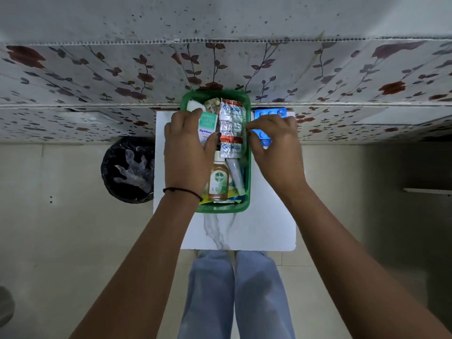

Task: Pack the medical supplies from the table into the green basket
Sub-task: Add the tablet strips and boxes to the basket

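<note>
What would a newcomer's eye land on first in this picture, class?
The green basket at the table's centre, crammed with supplies: a Dettol bottle near its front and a silver pill strip along the middle. Both hands reach in, the left hand over an Optibex box, the right hand beside blue blister packs.

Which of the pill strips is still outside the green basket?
The blue blister pack, on the table beside the basket's right wall under the right hand. The silver strips already lie inside the green basket.

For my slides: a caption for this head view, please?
Left hand tucks the Optibex box into the basket; right hand picks up blue blisters.
</note>
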